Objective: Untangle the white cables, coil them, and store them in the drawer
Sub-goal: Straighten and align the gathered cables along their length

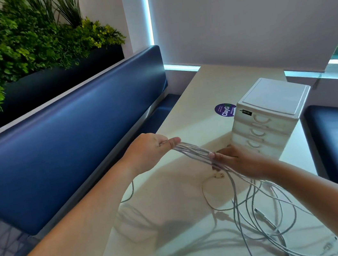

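Leaving the slack of the white cables (195,153) looping on the surface (179,244) in front of the drawer unit (270,118). Gripping the gathered strands in the left hand (149,149), left of the unit; pinching the same bundle in the right hand (236,159), just before its shut drawers. Holding the span taut and drawing out one strand at a time, judged the soundest way before coiling. Showing, beyond the unit: a purple sticker (225,110) beside it, a blue bench (67,130), plants (13,45), a lowered blind (245,10).
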Available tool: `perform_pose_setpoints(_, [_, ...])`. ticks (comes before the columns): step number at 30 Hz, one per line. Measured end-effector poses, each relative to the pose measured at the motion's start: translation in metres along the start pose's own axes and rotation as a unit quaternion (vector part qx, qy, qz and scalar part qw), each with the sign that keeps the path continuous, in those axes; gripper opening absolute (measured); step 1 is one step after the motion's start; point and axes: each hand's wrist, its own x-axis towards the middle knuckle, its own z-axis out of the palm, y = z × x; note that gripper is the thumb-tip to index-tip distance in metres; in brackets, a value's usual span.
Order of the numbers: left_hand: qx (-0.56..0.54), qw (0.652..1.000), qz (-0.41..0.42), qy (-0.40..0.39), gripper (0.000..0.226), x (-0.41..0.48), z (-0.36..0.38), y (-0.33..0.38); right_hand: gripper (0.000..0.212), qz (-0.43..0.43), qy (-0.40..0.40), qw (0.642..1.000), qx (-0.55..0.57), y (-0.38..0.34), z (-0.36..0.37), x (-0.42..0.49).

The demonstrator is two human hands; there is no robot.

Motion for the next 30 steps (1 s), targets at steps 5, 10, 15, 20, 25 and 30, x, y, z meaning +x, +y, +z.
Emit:
perform_pose_setpoints(5, [0.006, 1.0, 0.02, -0.006, 0.065, -0.001, 0.004, 0.004, 0.032, -0.055, 0.115, 0.992, -0.019, -0.006, 0.023, 0.009])
perform_pose_setpoints(10, [0.031, 0.999, 0.026, -0.002, 0.07, -0.003, 0.006, 0.001, 0.049, -0.055, 0.124, 0.991, 0.013, -0.008, 0.026, 0.008])
perform_pose_setpoints(15, [0.041, 0.998, 0.047, 0.002, 0.068, -0.005, 0.013, 0.0, 0.052, 0.0, 0.122, 0.988, 0.093, -0.008, 0.027, 0.015])
perform_pose_setpoints(20, [0.017, 0.999, 0.04, 0.006, 0.067, -0.004, 0.007, -0.001, 0.051, -0.052, 0.138, 0.989, -0.028, -0.009, 0.021, 0.009])
perform_pose_setpoints(25, [0.02, 1.0, 0.016, -0.002, 0.062, -0.004, -0.007, -0.005, 0.034, -0.057, 0.089, 0.989, -0.107, 0.005, 0.017, 0.004])
perform_pose_setpoints(30, [0.057, 0.998, -0.001, -0.037, 0.062, -0.005, -0.005, -0.011, 0.042, -0.028, 0.081, 0.977, -0.193, 0.025, 0.012, 0.001])
